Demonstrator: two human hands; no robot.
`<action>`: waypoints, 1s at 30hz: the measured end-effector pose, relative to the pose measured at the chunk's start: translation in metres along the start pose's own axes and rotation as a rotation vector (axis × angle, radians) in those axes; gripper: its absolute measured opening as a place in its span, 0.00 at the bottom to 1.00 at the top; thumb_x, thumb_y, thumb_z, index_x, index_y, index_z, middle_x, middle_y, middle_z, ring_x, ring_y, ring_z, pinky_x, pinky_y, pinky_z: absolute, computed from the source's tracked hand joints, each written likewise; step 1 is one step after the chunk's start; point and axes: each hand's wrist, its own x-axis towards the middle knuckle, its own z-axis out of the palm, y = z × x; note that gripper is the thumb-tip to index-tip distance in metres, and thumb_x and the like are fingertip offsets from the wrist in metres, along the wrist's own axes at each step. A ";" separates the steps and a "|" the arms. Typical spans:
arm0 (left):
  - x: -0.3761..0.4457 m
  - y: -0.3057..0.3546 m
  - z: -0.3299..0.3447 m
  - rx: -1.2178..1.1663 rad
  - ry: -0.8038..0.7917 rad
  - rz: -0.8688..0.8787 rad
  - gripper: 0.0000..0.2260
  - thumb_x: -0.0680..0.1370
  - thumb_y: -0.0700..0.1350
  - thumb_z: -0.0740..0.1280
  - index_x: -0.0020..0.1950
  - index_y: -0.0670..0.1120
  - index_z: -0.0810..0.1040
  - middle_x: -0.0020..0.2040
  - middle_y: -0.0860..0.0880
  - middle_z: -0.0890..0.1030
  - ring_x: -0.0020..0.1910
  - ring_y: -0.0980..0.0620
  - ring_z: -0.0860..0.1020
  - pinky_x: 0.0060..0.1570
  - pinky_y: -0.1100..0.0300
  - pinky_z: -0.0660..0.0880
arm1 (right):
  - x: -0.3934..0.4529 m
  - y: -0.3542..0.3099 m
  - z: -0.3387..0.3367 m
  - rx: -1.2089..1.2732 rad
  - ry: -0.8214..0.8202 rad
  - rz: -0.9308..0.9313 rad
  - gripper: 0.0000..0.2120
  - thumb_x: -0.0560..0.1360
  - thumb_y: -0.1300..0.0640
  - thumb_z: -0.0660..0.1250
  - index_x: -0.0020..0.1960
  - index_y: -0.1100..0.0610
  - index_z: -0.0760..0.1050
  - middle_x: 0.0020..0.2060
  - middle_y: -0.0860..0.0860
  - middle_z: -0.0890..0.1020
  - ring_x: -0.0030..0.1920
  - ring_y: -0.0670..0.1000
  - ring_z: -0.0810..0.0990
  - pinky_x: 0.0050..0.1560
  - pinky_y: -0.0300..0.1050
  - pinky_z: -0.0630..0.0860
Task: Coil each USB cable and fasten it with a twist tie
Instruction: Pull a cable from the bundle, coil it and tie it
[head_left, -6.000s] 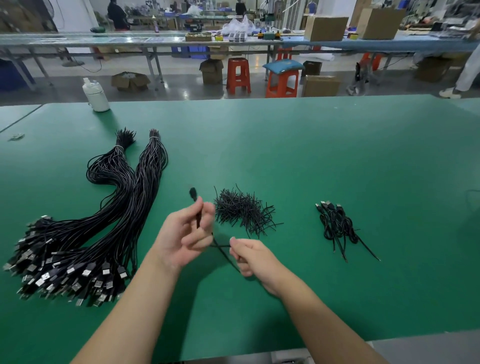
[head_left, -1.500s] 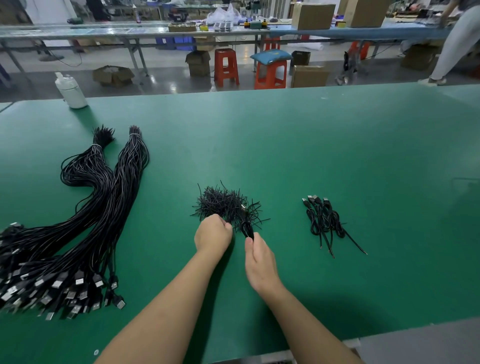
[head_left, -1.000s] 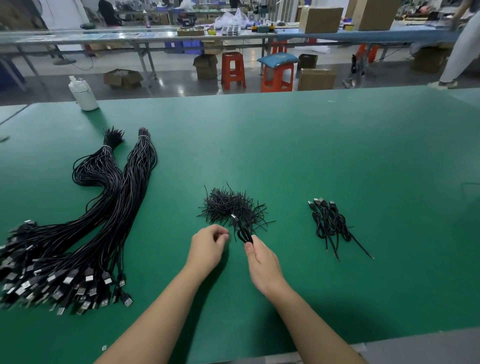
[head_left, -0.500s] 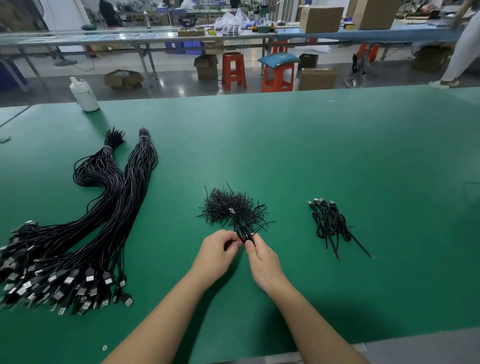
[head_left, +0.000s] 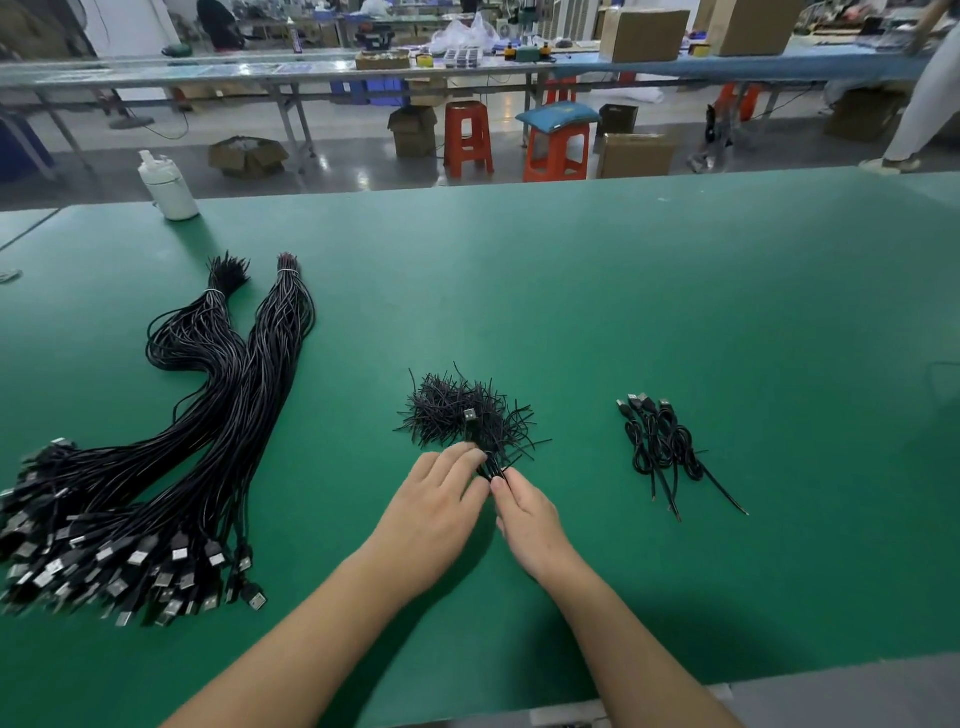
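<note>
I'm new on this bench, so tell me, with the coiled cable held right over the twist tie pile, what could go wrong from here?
Two risks. The coiled cable, pinched between the left hand and right hand, could spring loose if either grip slackens. Also, working over the twist tie pile, extra ties might snag in the coil.

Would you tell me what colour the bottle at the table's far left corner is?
White bottle, clearest in the head view.

Orange stools (head_left: 467, 137) stand on glossy grey floor (head_left: 343, 166) beyond green table (head_left: 675, 291).
</note>
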 end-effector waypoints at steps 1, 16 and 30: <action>0.000 -0.002 -0.001 -0.008 -0.011 0.054 0.11 0.77 0.36 0.57 0.48 0.41 0.80 0.59 0.39 0.80 0.64 0.40 0.77 0.59 0.49 0.73 | 0.000 0.000 -0.001 -0.003 -0.011 0.006 0.19 0.83 0.50 0.56 0.34 0.39 0.67 0.27 0.41 0.73 0.35 0.51 0.69 0.43 0.52 0.68; 0.023 0.002 0.001 -0.639 -0.286 -0.719 0.09 0.79 0.42 0.63 0.42 0.55 0.71 0.38 0.57 0.79 0.40 0.52 0.77 0.44 0.57 0.73 | -0.009 0.007 -0.005 -0.195 -0.101 -0.135 0.21 0.73 0.35 0.53 0.42 0.52 0.68 0.31 0.46 0.73 0.34 0.48 0.70 0.38 0.50 0.66; 0.019 -0.010 -0.015 -0.570 -0.447 -0.748 0.02 0.76 0.45 0.70 0.45 0.50 0.78 0.46 0.54 0.71 0.45 0.53 0.75 0.48 0.61 0.72 | -0.034 0.003 0.010 -0.749 0.104 -0.552 0.10 0.80 0.52 0.62 0.41 0.54 0.70 0.31 0.49 0.74 0.32 0.52 0.72 0.33 0.45 0.65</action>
